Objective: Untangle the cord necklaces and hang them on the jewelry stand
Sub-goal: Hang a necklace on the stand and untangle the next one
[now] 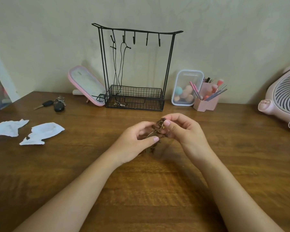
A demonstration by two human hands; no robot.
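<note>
Two hands meet in the middle of the frame, a little above the wooden table (157, 190), and between them is a small tangle of cord necklaces (159, 127) with a metal ring in it. The right hand (182, 129) pinches the upper part of the tangle between thumb and forefinger, and its other fingers are curled below. The left hand (137, 139) curls its fingers round the left side of the tangle, with the thumb stretched out under it. A few loose ends of brown cord hang down from the tangle towards the table.

The jewelry stand (136, 64) is upright at the upper centre, close to the wall. Two black necklaces (119, 67) hang from its two leftmost hooks, and their lower ends lie in the wire basket at its base. The other three hooks are bare.

A pink mirror (85, 84) leans left of the stand, and keys (55, 103) lie further left. Torn white paper (40, 133) is at the left edge. Right of the stand are a clear box of sponges (186, 87), a pink brush holder (208, 97) and, at the right edge, a pink fan (283, 94)
</note>
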